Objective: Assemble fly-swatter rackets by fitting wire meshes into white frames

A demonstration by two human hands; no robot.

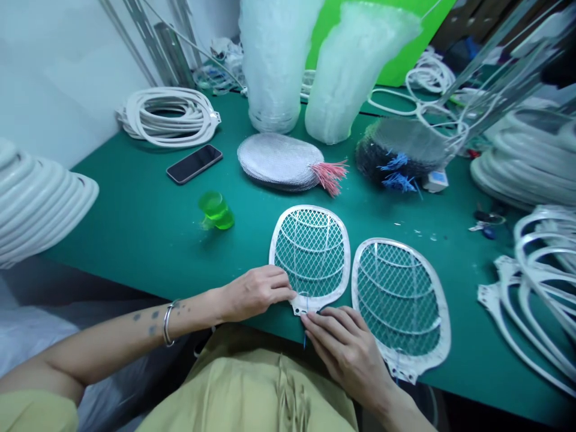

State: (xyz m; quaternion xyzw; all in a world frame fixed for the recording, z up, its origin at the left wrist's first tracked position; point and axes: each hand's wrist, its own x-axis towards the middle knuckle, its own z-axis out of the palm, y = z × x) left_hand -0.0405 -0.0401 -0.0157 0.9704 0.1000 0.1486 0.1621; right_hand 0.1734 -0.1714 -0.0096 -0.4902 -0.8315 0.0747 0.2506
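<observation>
A white mosquito-swatter frame with a diamond mesh lies flat near the table's front edge. At the lower left of its rim, my left hand is closed, thumb and fingers pinching the frame. My right hand is closed on the neck tab at the bottom, its fingertips pressed together there. A thin blue wire hangs down from the tab between the hands. Just to the right lies a second meshed swatter frame, partly behind my right wrist. What the right fingertips pinch is partly hidden.
Oval mesh sheets with red wires and a dark mesh stack with blue wires lie farther back. A phone and green cup stand left. Bare frames pile up right; wrapped stacks stand behind on the green table.
</observation>
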